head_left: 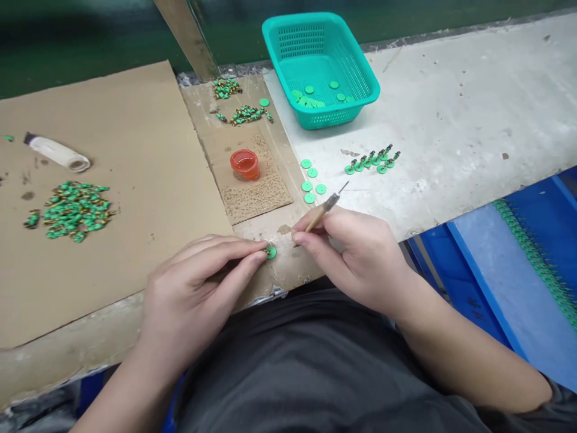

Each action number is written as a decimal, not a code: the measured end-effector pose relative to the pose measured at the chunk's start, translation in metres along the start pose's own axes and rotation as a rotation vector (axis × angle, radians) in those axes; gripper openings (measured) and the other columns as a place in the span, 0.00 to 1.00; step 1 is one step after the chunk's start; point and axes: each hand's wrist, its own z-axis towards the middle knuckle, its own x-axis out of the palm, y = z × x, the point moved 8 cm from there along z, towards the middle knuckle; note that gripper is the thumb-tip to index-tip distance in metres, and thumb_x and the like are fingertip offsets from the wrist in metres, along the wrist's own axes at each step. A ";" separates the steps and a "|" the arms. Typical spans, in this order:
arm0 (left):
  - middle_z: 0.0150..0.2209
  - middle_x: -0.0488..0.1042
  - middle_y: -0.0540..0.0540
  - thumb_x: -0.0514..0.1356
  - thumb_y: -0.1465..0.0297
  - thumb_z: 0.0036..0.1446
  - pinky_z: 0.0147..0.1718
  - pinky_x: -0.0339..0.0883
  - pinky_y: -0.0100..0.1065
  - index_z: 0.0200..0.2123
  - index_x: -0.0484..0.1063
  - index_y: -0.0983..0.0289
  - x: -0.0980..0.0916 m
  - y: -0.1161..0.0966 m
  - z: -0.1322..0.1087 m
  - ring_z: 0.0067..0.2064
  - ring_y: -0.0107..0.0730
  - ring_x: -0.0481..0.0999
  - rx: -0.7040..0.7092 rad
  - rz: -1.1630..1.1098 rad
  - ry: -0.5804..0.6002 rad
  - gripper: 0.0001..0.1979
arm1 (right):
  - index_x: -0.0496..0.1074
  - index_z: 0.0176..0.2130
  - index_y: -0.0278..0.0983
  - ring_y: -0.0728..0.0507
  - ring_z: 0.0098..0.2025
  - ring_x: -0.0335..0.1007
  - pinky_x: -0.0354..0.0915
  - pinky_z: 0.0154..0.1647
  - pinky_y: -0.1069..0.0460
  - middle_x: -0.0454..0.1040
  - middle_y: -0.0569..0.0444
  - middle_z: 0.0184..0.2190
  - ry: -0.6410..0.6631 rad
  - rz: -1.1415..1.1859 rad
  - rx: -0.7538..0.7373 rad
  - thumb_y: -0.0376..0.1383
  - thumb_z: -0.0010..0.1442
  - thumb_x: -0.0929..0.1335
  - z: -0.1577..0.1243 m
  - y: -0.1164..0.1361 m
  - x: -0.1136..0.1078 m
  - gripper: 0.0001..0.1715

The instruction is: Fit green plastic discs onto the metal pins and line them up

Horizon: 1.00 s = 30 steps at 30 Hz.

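My left hand [202, 282] pinches a small green disc [271, 252] between its fingertips, just above the near edge of the bench. My right hand [351, 252] is closed round a thin wooden-handled tool [322, 210] with a metal tip that points up and to the right. The two hands nearly meet over a taped brown patch of the bench. Several loose green discs [311, 183] lie just beyond the tool's tip. A small red pot [244, 164] stands on a speckled cardboard square behind my left hand.
A teal basket [360, 72] holding green discs stands at the back. A row of assembled green parts [372, 160] lies to its front. Piles of green and gold parts [72, 210] rest on cardboard at left, beside a white wrapped roll [56, 151]. Blue bins [518, 264] sit lower right.
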 end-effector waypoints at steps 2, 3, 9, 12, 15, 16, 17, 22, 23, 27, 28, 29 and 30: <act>0.47 0.94 0.43 0.73 0.64 0.78 0.52 0.85 0.33 0.49 0.91 0.48 0.000 -0.004 0.000 0.45 0.31 0.92 0.035 0.010 -0.006 0.05 | 0.79 0.49 0.43 0.42 0.47 0.91 0.82 0.49 0.49 0.90 0.53 0.45 0.023 -0.027 -0.017 0.38 0.87 0.71 0.001 0.003 -0.001 0.09; 0.47 0.94 0.43 0.73 0.65 0.77 0.52 0.84 0.32 0.49 0.91 0.48 -0.001 -0.007 -0.001 0.45 0.29 0.91 0.054 0.023 -0.010 0.04 | 0.79 0.49 0.43 0.42 0.47 0.91 0.82 0.50 0.49 0.90 0.54 0.45 0.032 -0.038 -0.027 0.38 0.87 0.70 0.001 0.005 -0.002 0.08; 0.48 0.93 0.43 0.74 0.64 0.77 0.54 0.82 0.33 0.49 0.91 0.48 0.000 -0.014 -0.005 0.47 0.29 0.91 0.045 0.102 -0.061 0.03 | 0.81 0.50 0.42 0.42 0.46 0.90 0.81 0.50 0.49 0.89 0.54 0.44 0.104 -0.135 -0.020 0.37 0.86 0.72 0.003 0.013 -0.004 0.07; 0.47 0.93 0.43 0.74 0.61 0.77 0.53 0.83 0.35 0.47 0.92 0.47 0.003 -0.009 -0.006 0.46 0.32 0.91 0.018 0.070 -0.070 0.04 | 0.82 0.49 0.42 0.42 0.46 0.90 0.82 0.52 0.49 0.89 0.55 0.44 0.104 -0.156 -0.036 0.37 0.85 0.73 0.005 0.016 -0.006 0.07; 0.47 0.93 0.43 0.73 0.58 0.78 0.51 0.82 0.35 0.48 0.93 0.47 0.005 -0.003 -0.006 0.46 0.33 0.91 0.030 0.046 -0.067 0.05 | 0.82 0.49 0.42 0.47 0.44 0.89 0.82 0.52 0.52 0.91 0.56 0.52 0.098 -0.128 -0.057 0.33 0.85 0.73 0.006 0.017 -0.005 0.06; 0.48 0.94 0.44 0.73 0.57 0.78 0.51 0.82 0.35 0.49 0.93 0.47 0.005 0.000 -0.006 0.47 0.33 0.91 0.010 0.049 -0.065 0.06 | 0.82 0.50 0.42 0.48 0.42 0.87 0.81 0.50 0.53 0.91 0.57 0.54 0.089 -0.119 -0.063 0.33 0.84 0.73 0.005 0.017 -0.005 0.06; 0.48 0.94 0.44 0.73 0.57 0.78 0.51 0.81 0.35 0.49 0.93 0.47 0.005 0.003 -0.006 0.47 0.33 0.91 -0.013 0.053 -0.064 0.06 | 0.81 0.50 0.41 0.49 0.40 0.86 0.81 0.48 0.54 0.91 0.57 0.55 0.080 -0.116 -0.059 0.32 0.84 0.74 0.005 0.016 -0.006 0.05; 0.47 0.93 0.42 0.73 0.55 0.78 0.50 0.81 0.35 0.49 0.93 0.46 0.003 0.005 -0.007 0.46 0.32 0.91 -0.034 0.039 -0.079 0.07 | 0.78 0.43 0.43 0.46 0.38 0.85 0.77 0.44 0.52 0.87 0.57 0.41 0.030 -0.196 0.010 0.41 0.82 0.77 0.005 0.010 -0.010 0.12; 0.46 0.93 0.42 0.73 0.55 0.78 0.49 0.81 0.35 0.49 0.93 0.46 0.003 0.005 -0.007 0.45 0.32 0.91 -0.029 0.033 -0.080 0.07 | 0.77 0.42 0.43 0.46 0.38 0.84 0.76 0.44 0.51 0.86 0.57 0.40 0.030 -0.219 0.014 0.42 0.82 0.78 0.006 0.010 -0.010 0.14; 0.44 0.93 0.41 0.73 0.56 0.77 0.44 0.78 0.35 0.47 0.94 0.46 0.005 0.002 -0.005 0.41 0.31 0.90 0.000 0.009 -0.086 0.07 | 0.76 0.41 0.43 0.45 0.35 0.80 0.76 0.43 0.49 0.85 0.58 0.38 0.047 -0.271 -0.010 0.44 0.82 0.77 0.011 0.010 -0.009 0.15; 0.43 0.92 0.41 0.73 0.57 0.77 0.43 0.78 0.35 0.47 0.93 0.46 0.005 0.002 -0.005 0.41 0.31 0.89 0.006 0.004 -0.090 0.07 | 0.76 0.40 0.43 0.45 0.35 0.80 0.76 0.43 0.49 0.85 0.58 0.38 0.053 -0.269 -0.018 0.43 0.82 0.77 0.012 0.010 -0.008 0.16; 0.43 0.92 0.41 0.73 0.57 0.77 0.42 0.77 0.35 0.46 0.93 0.47 0.005 0.001 -0.005 0.40 0.31 0.89 0.012 0.001 -0.093 0.07 | 0.75 0.40 0.43 0.45 0.34 0.79 0.76 0.43 0.49 0.84 0.58 0.37 0.051 -0.263 -0.029 0.43 0.81 0.77 0.014 0.011 -0.008 0.16; 0.42 0.92 0.41 0.73 0.57 0.77 0.42 0.77 0.34 0.46 0.93 0.47 0.005 0.000 -0.005 0.40 0.31 0.89 0.015 -0.002 -0.100 0.07 | 0.74 0.39 0.44 0.45 0.34 0.78 0.76 0.43 0.49 0.84 0.58 0.37 0.049 -0.257 -0.036 0.42 0.81 0.78 0.015 0.011 -0.008 0.17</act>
